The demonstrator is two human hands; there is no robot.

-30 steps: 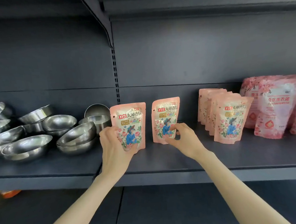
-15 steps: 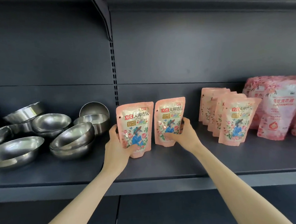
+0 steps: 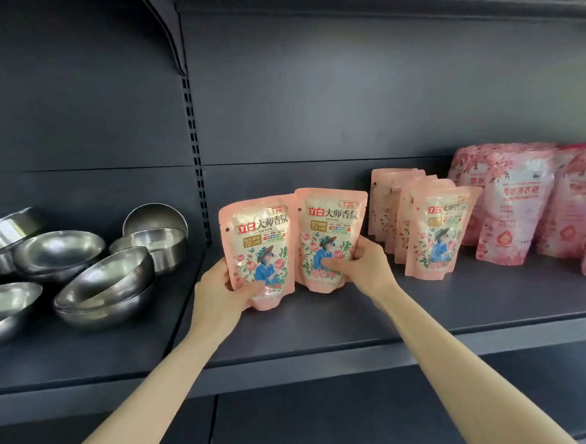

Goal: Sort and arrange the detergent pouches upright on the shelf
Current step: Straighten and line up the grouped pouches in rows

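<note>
My left hand (image 3: 220, 291) is wrapped round the lower left edge of a pale pink floral detergent pouch (image 3: 258, 244), thumb across the front. My right hand (image 3: 363, 269) has the same sort of grip on the lower right corner of a second matching pouch (image 3: 331, 226). The two sit side by side between my hands, edges touching, labels facing me, roughly upright with a slight lean. Honestly can't tell if their bottoms are resting on the dark grey metal shelf (image 3: 325, 326) or hovering just over it.

How I'd play this bit: press both bases down flat, get the tops level, then let go one hand at a time so neither soft pouch flops over. Just right of my right hand stands a row of the same pink pouches (image 3: 436, 233), so I reckon these two belong lined up with it. Beyond that row are bigger pink printed bags (image 3: 523, 201). Off to the left of my left hand there's a pile of stainless steel bowls (image 3: 99, 278), so I'd keep clear of those.
</note>
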